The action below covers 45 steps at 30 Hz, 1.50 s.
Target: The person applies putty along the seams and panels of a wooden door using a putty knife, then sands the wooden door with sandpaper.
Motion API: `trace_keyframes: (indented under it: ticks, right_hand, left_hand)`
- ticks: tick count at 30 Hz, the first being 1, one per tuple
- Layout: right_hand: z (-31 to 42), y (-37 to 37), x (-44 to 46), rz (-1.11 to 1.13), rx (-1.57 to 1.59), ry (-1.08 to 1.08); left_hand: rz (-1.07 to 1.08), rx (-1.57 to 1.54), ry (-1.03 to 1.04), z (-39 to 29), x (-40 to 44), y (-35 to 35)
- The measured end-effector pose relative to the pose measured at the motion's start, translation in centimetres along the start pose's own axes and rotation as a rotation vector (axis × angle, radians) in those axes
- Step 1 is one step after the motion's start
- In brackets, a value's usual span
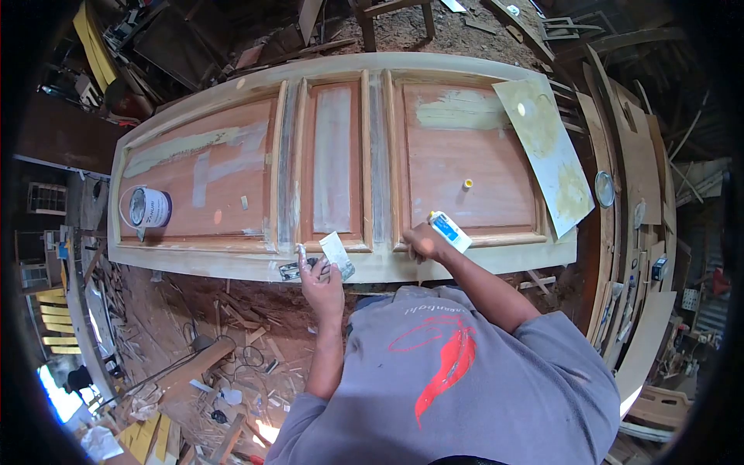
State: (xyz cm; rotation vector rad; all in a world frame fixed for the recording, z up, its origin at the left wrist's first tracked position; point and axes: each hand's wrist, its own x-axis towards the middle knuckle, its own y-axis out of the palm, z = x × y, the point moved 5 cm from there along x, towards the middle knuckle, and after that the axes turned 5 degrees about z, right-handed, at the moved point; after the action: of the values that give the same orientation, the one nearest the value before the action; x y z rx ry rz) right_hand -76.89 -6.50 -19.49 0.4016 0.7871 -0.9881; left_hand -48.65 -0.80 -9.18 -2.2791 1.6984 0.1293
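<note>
My left hand point(322, 280) is at the near edge of a panelled wooden door point(465, 155), its fingers closed around a flat whitish scraper point(335, 246). A dark, smeared flat piece point(290, 270) shows by the same fingers; its kind is unclear. My right hand point(423, 242) is over the near rail, fingers bent together; whatever they hold, if anything, is hidden. Just beside it lies a white glue bottle point(449, 230) with a blue label and yellow tip. A small yellow cap point(467, 184) rests on the right panel. Pale filler patches mark the panels.
A paint tin point(157, 208) stands on the door's left end. A stained white sheet point(549, 151) lies across its right end. Boards point(647, 170) lean at the right, with a round lid point(604, 188) nearby. Wood scraps point(248, 333) litter the ground at the lower left.
</note>
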Motion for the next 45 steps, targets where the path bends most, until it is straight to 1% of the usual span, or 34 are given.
trace_keyframes:
  ticks: [3, 6, 9, 12, 15, 19, 21, 24, 25, 28, 29, 32, 33, 36, 38, 40, 41, 44, 45]
  right_hand:
    - [-2.5, -0.7, 1.9, 0.158, 0.515, 0.045]
    - [-3.3, -0.8, 1.7, 0.152, 0.688, -0.065]
    - [-2.7, -1.5, 0.4, -0.044, 0.407, -0.065]
    - [-2.5, -1.4, 0.3, -0.015, 0.130, -0.035]
    - [-2.3, -0.2, 0.3, -0.006, 0.046, -0.044]
    - [-1.7, 0.9, 0.4, 0.007, 0.120, -0.059]
    - [-1.8, 0.6, 0.5, 0.020, 0.121, -0.051]
    - [-2.2, -0.8, 1.0, 0.097, 0.174, -0.079]
    - [-2.7, -1.2, 1.4, 0.085, 0.234, -0.050]
    - [-2.6, -1.9, 0.6, 0.143, 0.606, 0.011]
    - [-2.2, -2.2, 0.0, 0.065, 0.498, 0.003]
    - [-2.2, -0.9, -0.4, 0.019, 0.229, -0.079]
    - [-0.9, -0.2, -1.4, 0.012, 0.135, -0.019]
    - [-0.4, 1.2, -2.3, -0.052, -0.038, -0.126]
    - [-0.7, 1.5, -2.2, -0.052, -0.256, -0.150]
    - [0.9, 2.2, -3.7, -0.035, -0.426, -0.192]
    - [0.6, 2.7, -4.0, -0.109, -0.466, -0.232]
    - [1.6, 2.9, -5.5, -0.339, -0.575, -0.263]
    - [1.1, 3.7, -5.3, -0.334, -0.622, -0.288]
  left_hand:
    - [0.005, 0.014, -0.007, 0.3, -0.1, 0.2]
    - [-0.008, -0.041, -0.002, 0.4, -0.1, 0.5]
    - [-0.019, -0.037, -0.012, 0.6, -0.4, 0.4]
    - [-0.021, 0.002, -0.010, -0.3, -0.4, 0.4]
    - [-0.027, 0.015, -0.019, -0.1, -0.6, 0.2]
    - [-0.017, -0.039, -0.008, 0.7, -0.9, 0.3]
    - [-0.013, -0.006, -0.021, 0.9, -0.8, 0.5]
    - [-0.001, 0.010, -0.013, 0.2, -0.8, 1.3]
    - [0.002, 0.010, -0.007, -0.2, -0.7, 1.5]
    - [0.010, 0.020, 0.000, -0.2, -0.4, 1.5]
    - [0.007, 0.026, 0.001, -0.3, -0.5, 1.3]
    - [0.007, 0.032, 0.010, -0.4, -0.1, 1.1]
    - [0.004, 0.027, 0.011, 0.1, -0.1, 0.9]
    - [-0.010, 0.013, -0.007, -0.5, -0.4, 0.7]
    - [0.003, 0.002, -0.010, -0.7, -0.2, 0.9]
    - [0.028, -0.008, -0.005, -0.5, -0.1, 1.0]
    - [0.030, -0.019, 0.000, -0.5, 0.0, 0.9]
    - [0.029, -0.057, 0.006, -0.6, 0.4, 0.4]
    - [0.042, -0.066, 0.000, -0.4, 0.5, 0.1]
